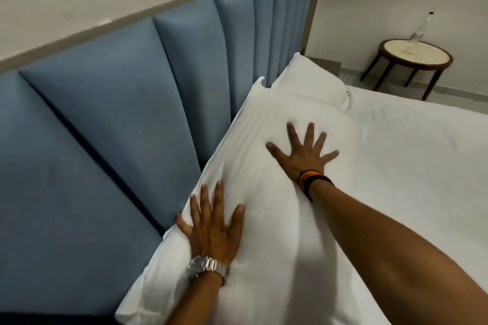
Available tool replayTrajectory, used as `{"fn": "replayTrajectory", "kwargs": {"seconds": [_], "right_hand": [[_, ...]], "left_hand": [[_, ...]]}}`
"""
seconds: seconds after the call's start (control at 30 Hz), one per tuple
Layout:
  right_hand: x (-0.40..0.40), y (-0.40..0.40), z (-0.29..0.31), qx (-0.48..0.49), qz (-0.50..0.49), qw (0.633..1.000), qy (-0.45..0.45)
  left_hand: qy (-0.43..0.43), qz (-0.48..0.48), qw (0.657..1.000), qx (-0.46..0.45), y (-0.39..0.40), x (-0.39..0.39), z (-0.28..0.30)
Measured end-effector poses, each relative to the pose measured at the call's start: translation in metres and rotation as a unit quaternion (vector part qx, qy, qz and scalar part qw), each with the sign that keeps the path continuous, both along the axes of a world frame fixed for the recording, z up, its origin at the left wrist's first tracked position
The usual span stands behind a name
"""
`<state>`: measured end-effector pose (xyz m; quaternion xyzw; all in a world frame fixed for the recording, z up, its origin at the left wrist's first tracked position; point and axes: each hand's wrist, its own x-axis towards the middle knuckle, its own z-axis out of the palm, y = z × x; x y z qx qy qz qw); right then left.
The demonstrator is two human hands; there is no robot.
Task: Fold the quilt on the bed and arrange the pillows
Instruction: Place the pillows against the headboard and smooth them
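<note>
near pillow (264, 179) | under both hands' splayed, flat fingers (306, 134) | gripping nothing, seemingly

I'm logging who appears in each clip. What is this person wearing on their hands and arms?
Both forearms are bare, with no sleeves in view. The left hand has a silver metal wristwatch with a link bracelet at the wrist. The right hand has a stack of thin wristbands, mostly black with orange and yellow strands. No rings or gloves are visible.

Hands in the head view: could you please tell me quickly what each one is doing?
Left hand: open, fingers spread, pressing flat on the near pillow.
Right hand: open, flat on the same pillow.
</note>
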<state>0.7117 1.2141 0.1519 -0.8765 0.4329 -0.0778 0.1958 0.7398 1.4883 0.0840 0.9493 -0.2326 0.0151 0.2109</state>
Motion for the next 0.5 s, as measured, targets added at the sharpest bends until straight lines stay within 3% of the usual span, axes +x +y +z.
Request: {"fn": "replayTrajectory", "kwargs": {"seconds": [0.13,0.3,0.4,0.47,0.5], "right_hand": [[-0.001,-0.006,-0.048,-0.005,-0.011,0.999,0.046],[-0.009,-0.007,-0.014,0.036,0.012,0.998,0.057],[-0.028,0.004,0.031,0.064,0.032,0.997,0.001],[-0.059,0.022,0.060,0.084,0.018,0.992,-0.097],[-0.079,0.038,0.076,0.106,0.008,0.981,-0.165]], "left_hand": [[0.051,-0.013,0.999,-0.007,-0.019,0.001,-0.028],[0.069,-0.033,0.997,0.013,-0.020,0.002,-0.007],[0.089,-0.058,0.994,-0.023,-0.018,0.004,0.036],[0.098,-0.093,0.990,-0.047,-0.024,0.000,0.082],[0.058,-0.108,0.992,-0.007,-0.027,-0.004,0.104]]}}
